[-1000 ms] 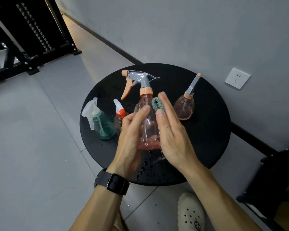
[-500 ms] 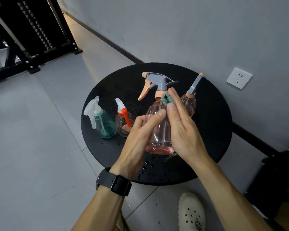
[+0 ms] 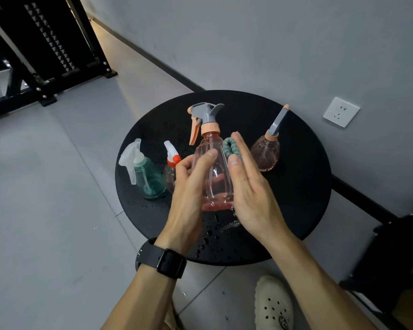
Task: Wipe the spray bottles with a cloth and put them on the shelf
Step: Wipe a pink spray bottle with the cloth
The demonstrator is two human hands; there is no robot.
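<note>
Pink plastic, the spray bottle (image 3: pixel 212 172) stood lifted over the round black table (image 3: pixel 301 191), my left hand (image 3: pixel 188 194) wrapped round its body. My right hand (image 3: pixel 246 184), fingers straight, pressed the green cloth (image 3: pixel 231 151) to its shoulder. I judged firm strokes while turning the bottle would serve best. My right palm hid most of the cloth.

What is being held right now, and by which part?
The large pink spray bottle, gripped around its body by the left hand. The right hand presses a green cloth flat against the bottle's shoulder.
</note>
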